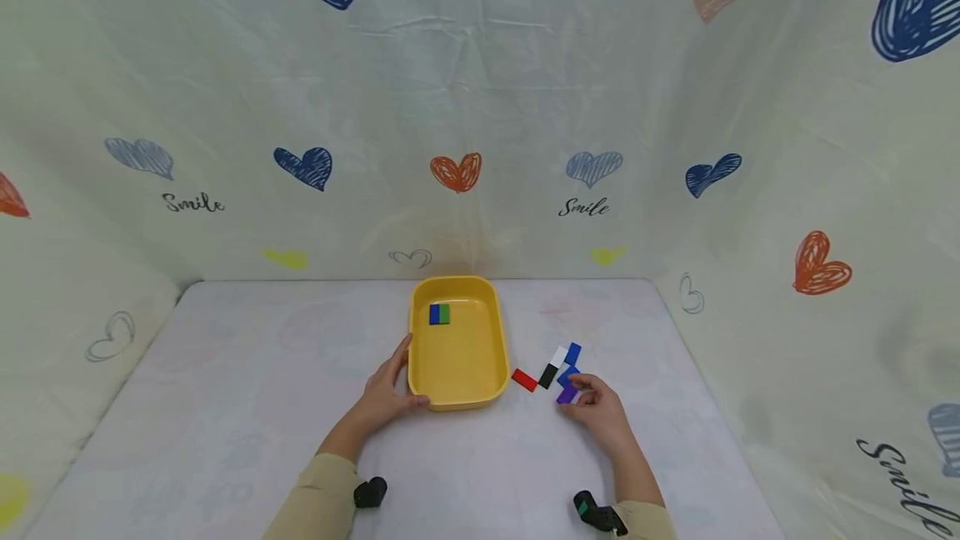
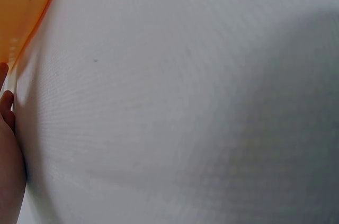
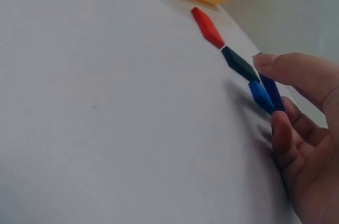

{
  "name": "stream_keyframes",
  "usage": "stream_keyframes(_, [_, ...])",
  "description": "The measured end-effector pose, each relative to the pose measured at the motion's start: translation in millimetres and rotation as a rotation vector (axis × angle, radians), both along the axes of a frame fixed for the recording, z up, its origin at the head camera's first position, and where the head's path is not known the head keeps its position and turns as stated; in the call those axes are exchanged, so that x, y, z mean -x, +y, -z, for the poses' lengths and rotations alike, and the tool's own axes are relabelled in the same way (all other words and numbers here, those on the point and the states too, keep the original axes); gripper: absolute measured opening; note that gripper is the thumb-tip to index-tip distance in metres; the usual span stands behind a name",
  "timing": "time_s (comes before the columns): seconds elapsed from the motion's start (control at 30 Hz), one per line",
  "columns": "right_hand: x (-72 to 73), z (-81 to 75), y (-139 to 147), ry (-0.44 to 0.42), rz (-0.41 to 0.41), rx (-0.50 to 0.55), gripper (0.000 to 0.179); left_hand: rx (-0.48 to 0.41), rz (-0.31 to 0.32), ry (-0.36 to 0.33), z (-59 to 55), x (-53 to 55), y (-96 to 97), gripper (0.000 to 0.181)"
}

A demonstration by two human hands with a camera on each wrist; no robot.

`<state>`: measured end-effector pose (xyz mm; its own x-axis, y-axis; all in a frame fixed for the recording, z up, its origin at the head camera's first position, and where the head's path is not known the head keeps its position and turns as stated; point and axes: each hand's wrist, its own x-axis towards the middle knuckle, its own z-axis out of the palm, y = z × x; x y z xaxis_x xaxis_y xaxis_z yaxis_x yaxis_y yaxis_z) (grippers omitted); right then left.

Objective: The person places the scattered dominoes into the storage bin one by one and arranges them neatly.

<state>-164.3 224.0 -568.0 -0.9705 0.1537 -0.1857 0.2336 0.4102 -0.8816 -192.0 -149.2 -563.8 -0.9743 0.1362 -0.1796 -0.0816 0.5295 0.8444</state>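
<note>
My left hand [image 1: 386, 397] rests against the near left corner of a yellow tray [image 1: 457, 369], fingers straight along its side and thumb at its front edge. Inside the tray, a blue block [image 1: 434, 314] and a green block [image 1: 445, 314] lie side by side. To the right of the tray, my right hand [image 1: 600, 413] pinches a purple block [image 1: 567, 395] between thumb and fingers. Just past it lies a blue block [image 1: 566, 376]. The right wrist view shows the pinched block [image 3: 271, 90] tilted, close over the blue one [image 3: 259, 97].
Near the right hand lie a black block [image 1: 548, 376], a white block [image 1: 558, 357] and another blue block [image 1: 573, 354]. A red block [image 1: 524, 380] is closest to the tray. A heart-printed cloth [image 1: 517, 232] hangs behind the white table [image 1: 247, 407].
</note>
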Motion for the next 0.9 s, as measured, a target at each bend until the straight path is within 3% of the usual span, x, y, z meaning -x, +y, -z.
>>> stream_keyframes(0.53, [10.9, -32.1, -10.7, -0.018, -0.102, 0.289, 0.049, 0.006, -0.01, 0.006, 4.4, 2.0, 2.2, 0.12])
stream_keyframes(0.9, [22.8, -47.2, -36.5, -0.012, -0.156, 0.337, 0.049, -0.01, -0.003, 0.026, 5.0, 1.5, -0.4, 0.119])
